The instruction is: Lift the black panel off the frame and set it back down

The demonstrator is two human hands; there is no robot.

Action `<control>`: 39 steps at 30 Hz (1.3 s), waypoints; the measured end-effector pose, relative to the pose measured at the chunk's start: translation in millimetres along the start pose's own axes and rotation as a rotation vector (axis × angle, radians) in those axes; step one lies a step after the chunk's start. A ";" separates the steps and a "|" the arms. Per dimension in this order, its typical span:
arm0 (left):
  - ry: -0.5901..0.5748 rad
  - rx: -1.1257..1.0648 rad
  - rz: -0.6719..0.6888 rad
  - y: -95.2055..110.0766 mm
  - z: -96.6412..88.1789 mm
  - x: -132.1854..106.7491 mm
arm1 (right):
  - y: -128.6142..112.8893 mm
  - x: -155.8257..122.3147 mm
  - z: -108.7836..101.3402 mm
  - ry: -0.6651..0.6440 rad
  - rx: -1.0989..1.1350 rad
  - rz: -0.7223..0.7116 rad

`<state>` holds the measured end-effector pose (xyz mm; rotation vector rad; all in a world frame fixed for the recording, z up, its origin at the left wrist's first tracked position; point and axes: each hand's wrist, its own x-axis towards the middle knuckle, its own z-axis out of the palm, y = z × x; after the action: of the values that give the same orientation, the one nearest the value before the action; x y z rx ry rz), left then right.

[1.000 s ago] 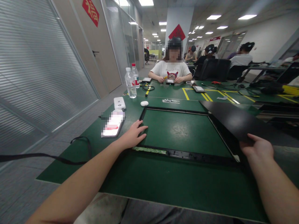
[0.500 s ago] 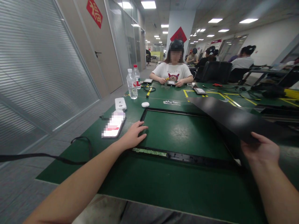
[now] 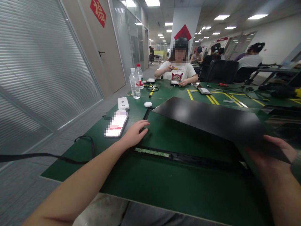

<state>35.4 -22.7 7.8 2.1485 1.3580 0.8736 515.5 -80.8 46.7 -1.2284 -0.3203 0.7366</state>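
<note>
My right hand [image 3: 276, 152] grips the right end of a thin, glossy black panel [image 3: 207, 117], thumb on top. The panel is tilted above a black rectangular frame [image 3: 188, 157] lying on the green table, and it hides the frame's far and right sides. A green circuit board strip [image 3: 152, 152] sits in the frame's near side, towards the left. At the frame's left side rests my left hand [image 3: 136, 133], fingers stretched out and holding nothing that I can see.
To the left lie a lit phone [image 3: 117, 124], a white power bank [image 3: 123, 103] and a small white case [image 3: 148, 104]. Two water bottles [image 3: 135, 84] stand behind them. Across the green table [image 3: 164, 188] a person [image 3: 180, 67] works on a small device. A black strap [image 3: 58, 159] crosses the left edge.
My right hand has swung the black panel leftward, so it now hangs over the frame's far part. My left hand stays by the frame's left side. The person opposite has raised one hand.
</note>
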 end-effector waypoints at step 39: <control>0.388 -1.297 -0.299 29.2 -22.0 7.4 | 9.5 -12.9 4.9 -0.420 -0.415 0.311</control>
<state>40.3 -27.2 44.6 0.7901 0.7825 1.5013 499.9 -84.4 41.5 -1.5293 -0.6615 1.2459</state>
